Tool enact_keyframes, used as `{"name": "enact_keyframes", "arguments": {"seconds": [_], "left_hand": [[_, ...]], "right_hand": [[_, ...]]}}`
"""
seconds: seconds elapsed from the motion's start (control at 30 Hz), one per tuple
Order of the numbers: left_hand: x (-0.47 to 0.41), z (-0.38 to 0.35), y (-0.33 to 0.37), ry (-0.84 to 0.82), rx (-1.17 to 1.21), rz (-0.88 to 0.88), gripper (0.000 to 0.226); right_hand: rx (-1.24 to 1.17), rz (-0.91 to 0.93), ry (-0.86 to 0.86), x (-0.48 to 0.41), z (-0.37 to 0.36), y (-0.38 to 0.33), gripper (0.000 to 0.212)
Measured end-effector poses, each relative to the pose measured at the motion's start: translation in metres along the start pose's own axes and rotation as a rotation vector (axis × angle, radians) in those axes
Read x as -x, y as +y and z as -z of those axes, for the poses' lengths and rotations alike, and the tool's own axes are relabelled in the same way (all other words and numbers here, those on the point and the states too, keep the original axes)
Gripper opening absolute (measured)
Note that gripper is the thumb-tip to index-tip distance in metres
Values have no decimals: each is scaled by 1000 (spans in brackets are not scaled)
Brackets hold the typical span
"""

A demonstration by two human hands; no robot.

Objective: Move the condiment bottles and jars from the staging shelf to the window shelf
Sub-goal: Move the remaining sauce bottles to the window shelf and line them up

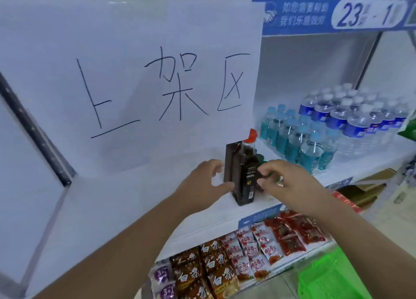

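Here my left hand (208, 180) grips the dark sauce bottle (244, 177), standing upright on the white shelf (270, 203). My right hand (290, 184) curls its fingers at the bottle's other side; what they pinch I cannot tell.

Your bare forearms reach forward and converge. Your left hand (208, 179) cups the bottle (244, 175), thumb against its side; your right hand (290, 181) pinches its other side with curled fingers (267, 167).

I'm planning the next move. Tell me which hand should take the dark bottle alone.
Left, probably. The left hand brackets the dark bottle, thumb on its lower side, fingers curled at its left edge. The right hand pinches at the bottle's right edge, beside a green thing; what it holds is unclear.
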State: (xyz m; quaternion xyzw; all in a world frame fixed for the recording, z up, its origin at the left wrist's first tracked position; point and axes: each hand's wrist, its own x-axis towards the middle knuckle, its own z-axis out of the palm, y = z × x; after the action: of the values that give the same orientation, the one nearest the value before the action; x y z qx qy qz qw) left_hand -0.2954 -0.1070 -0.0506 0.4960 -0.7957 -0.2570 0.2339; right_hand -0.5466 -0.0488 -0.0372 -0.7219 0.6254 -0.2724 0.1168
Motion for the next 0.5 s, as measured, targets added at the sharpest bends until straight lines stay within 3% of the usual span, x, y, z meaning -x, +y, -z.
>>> {"name": "enact_keyframes", "arguments": {"seconds": [0.1, 0.2, 0.4, 0.5], "left_hand": [[-28, -9, 25, 12, 39, -1, 76], [-51, -18, 47, 36, 62, -43, 62], [-68, -37, 46, 112, -46, -40, 59], [-67, -36, 33, 74, -57, 22, 58]], "right_hand": [[11, -1, -14, -14, 13, 22, 25], [17, 5, -46, -29, 21, 37, 28], [26, 46, -90, -59, 25, 51, 31], [22, 47, -114, -78, 25, 53, 35]]}}
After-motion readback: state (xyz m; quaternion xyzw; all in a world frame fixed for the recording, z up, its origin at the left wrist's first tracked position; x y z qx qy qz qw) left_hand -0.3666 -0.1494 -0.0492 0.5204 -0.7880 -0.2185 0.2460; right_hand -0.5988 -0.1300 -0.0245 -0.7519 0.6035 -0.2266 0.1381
